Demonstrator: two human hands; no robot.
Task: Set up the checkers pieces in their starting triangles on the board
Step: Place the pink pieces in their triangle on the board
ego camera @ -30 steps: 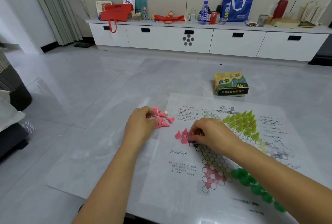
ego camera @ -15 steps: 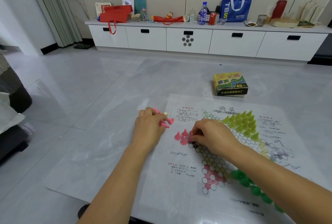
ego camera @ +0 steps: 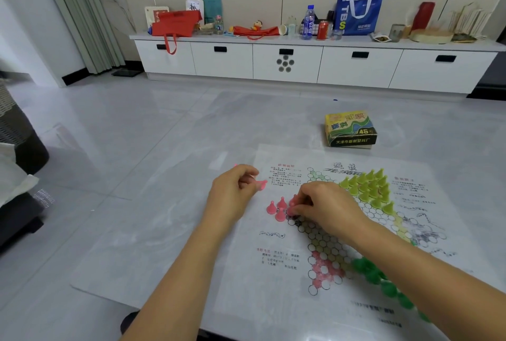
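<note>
A paper checkers board (ego camera: 276, 280) lies on the grey table. Yellow-green pieces (ego camera: 368, 186) fill the far triangle. Dark green pieces (ego camera: 380, 279) fill a near-right triangle, partly hidden by my right arm. Three pink pieces (ego camera: 276, 208) stand at the left triangle's tip. My right hand (ego camera: 325, 206) pinches a pink piece (ego camera: 292, 208) set down beside them. My left hand (ego camera: 232, 192) is curled round several loose pink pieces (ego camera: 260, 184) just left of the board; most are hidden under it.
A yellow-green game box (ego camera: 350, 129) sits on the table beyond the board. The table's near edge (ego camera: 109, 298) runs close to me. A dark chair (ego camera: 19, 171) stands at the left. A white cabinet (ego camera: 315, 64) with bags and bottles lines the far wall.
My left hand has closed in over the loose pink pieces and shifted slightly right, covering most of them. My right hand stays at the pink triangle.
</note>
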